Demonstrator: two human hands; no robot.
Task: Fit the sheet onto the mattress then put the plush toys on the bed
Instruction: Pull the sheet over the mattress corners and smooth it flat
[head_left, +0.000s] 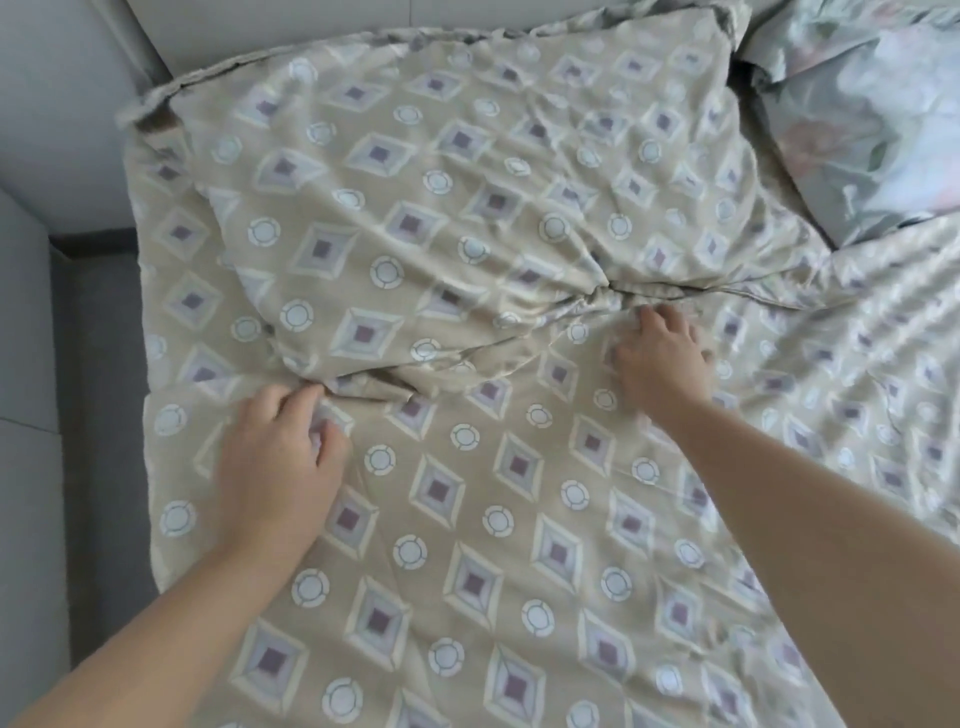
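A beige sheet (467, 519) printed with diamonds and circles covers the bed. On it lies a pillow (415, 197) in the same print, reaching to the head of the bed. My left hand (280, 457) pinches the fabric at the pillow's near left corner. At the pillow's near right corner, my right hand (660, 358) grips the bunched fabric. No plush toys are in view.
A second pillow (872, 119) in a pale floral cover lies at the top right. A light padded headboard (311, 21) runs along the top. Left of the bed are a grey floor strip (98, 415) and a pale wall (31, 364).
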